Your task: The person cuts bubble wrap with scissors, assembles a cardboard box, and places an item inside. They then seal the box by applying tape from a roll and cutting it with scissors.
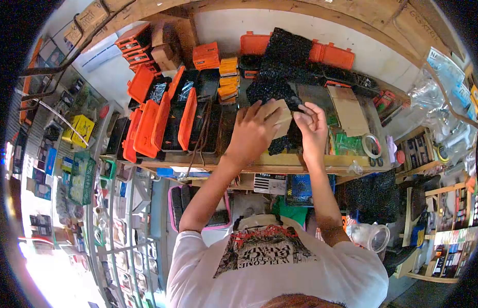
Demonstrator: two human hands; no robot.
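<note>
My left hand (251, 131) grips a flat tan piece of cardboard (283, 117), its fingers lying over the left edge. To the right of it is my right hand (313, 128), raised with thumb and fingers curled together in a pinch. What those fingers hold, if anything, is too small to make out. Behind and below both hands, crinkled black bubble wrap (272, 88) covers part of the wooden workbench (259, 163). A larger black bubble-wrap sheet (287, 50) rises at the back against the wall.
Orange-lidded cases (159, 123) stand open on the left, some holding metal parts. Small orange boxes (229, 79) are stacked behind. On the right lie a cardboard sheet (348, 110), a green transparent item (348, 143) and a tape roll (372, 146). Shelves (434, 154) and racks flank the bench.
</note>
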